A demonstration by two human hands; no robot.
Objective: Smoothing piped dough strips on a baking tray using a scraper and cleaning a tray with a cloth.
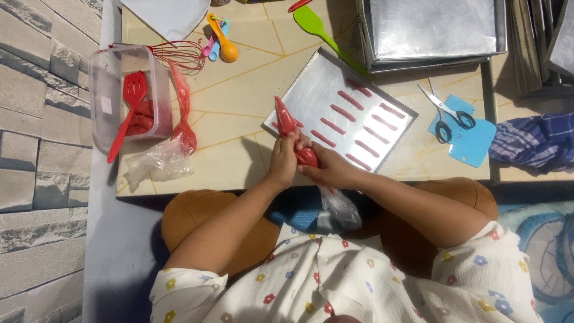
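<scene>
Head view, looking straight down on a low cream table [239, 101]. Left hand [282, 160] wrapped around the lower middle of a red piping bag [293, 134], fingers closed on it. Right hand [326, 169] just behind, fingers clenched around the bulging rear of the same bag, squeezing grip. Both hands touching one another at the bag, near the table's front edge.

Long axis of the bag slanted: pointed tip up and slightly left, away from the body, fat end down toward the lap, with the twisted clear plastic tail [341, 206] hanging below the right hand. Tip sitting at the near left corner of a shallow metal baking tray [311, 84], itself turned diagonally on the table. Left hand nearer the tip, right hand nearer the tail. From the fingers, the tray lies ahead and to the right.

On the tray, short red piped strips [359, 125] in two slanted rows, apart from each other, covering the middle and right part.

Left of the hands, well apart: a clear plastic tub [103, 96] holding a red spatula [127, 113] and red paste, a crumpled plastic bag [158, 161] beside it, a red whisk [182, 55] behind. Right of the tray: scissors [445, 113] lying on a blue scraper [472, 140]. Beyond, a green spatula [317, 30] and stacked empty trays [433, 27].
</scene>
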